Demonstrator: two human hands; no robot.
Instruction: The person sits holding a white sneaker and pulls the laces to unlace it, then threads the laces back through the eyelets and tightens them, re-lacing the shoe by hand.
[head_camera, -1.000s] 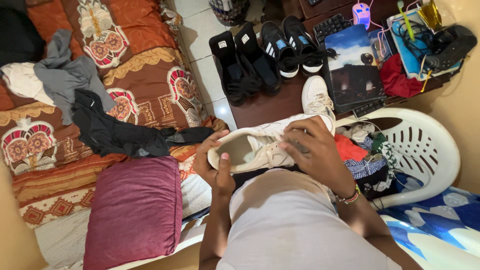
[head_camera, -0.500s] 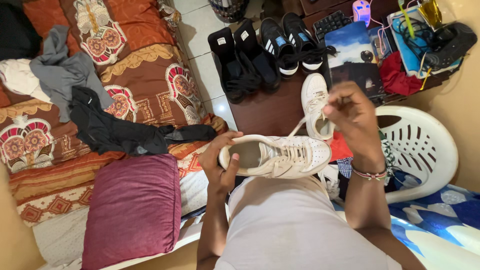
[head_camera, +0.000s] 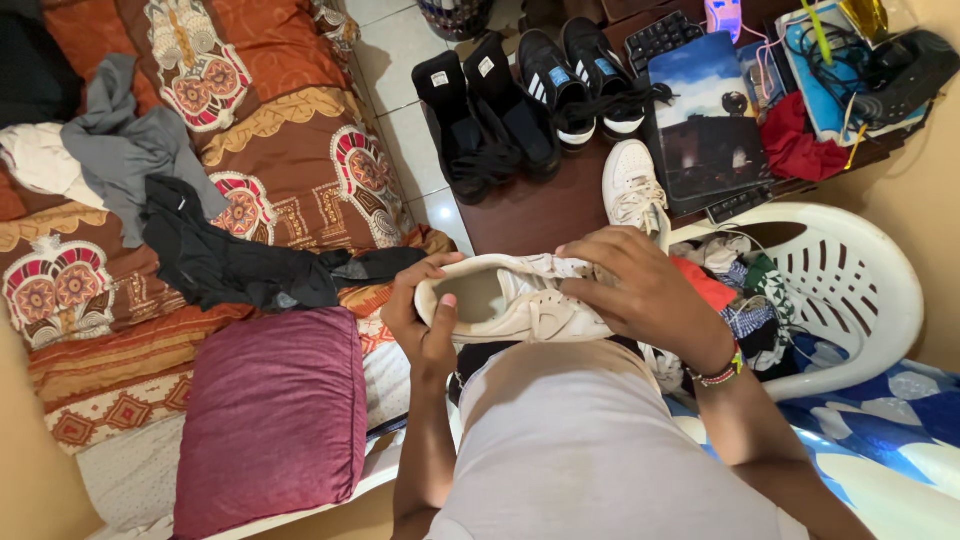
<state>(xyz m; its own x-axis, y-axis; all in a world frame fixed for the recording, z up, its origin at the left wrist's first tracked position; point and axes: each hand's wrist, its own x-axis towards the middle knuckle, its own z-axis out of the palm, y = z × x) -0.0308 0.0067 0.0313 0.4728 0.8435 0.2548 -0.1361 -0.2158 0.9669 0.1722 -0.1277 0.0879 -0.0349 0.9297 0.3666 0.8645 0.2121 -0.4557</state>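
Left hand (head_camera: 420, 318) grips the heel of the white sneaker (head_camera: 520, 300), fingers curled, held at chest level. Right hand (head_camera: 640, 290) covers the laces, fingers pressed together. Beyond, the white plastic chair (head_camera: 850, 290) holds crumpled clothes (head_camera: 745, 295); the second white sneaker (head_camera: 632, 185) lies on the dark table (head_camera: 520, 210).

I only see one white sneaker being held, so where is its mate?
In the head view, the other white sneaker stands on the dark wooden table, right of centre, beside the white plastic chair.
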